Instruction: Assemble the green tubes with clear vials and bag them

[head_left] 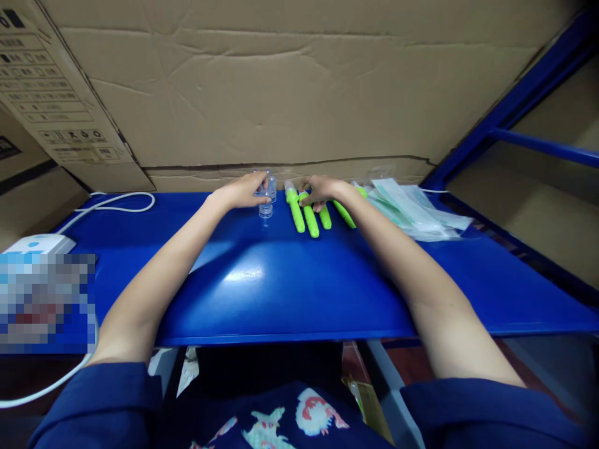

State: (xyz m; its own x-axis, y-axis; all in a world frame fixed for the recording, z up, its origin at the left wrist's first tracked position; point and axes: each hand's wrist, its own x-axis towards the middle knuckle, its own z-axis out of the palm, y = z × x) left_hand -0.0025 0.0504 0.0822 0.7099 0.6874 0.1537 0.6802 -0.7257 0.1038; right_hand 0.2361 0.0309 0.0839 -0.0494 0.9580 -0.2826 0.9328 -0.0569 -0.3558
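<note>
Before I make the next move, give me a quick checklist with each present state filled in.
1. Left hand at the clear jars: ok, its fingertips are among them.
2. Front jar upright: ok.
3. Firm left grip on a jar: cannot tell; the contact is too small to judge.
4. Right hand at the green sticks: ok, its fingers are over their upper ends.
5. Green sticks in full view: not ok; the right hand and forearm hide parts of them.
6. White power strip clear of the left hand: ok, it sits well off to the left.
</note>
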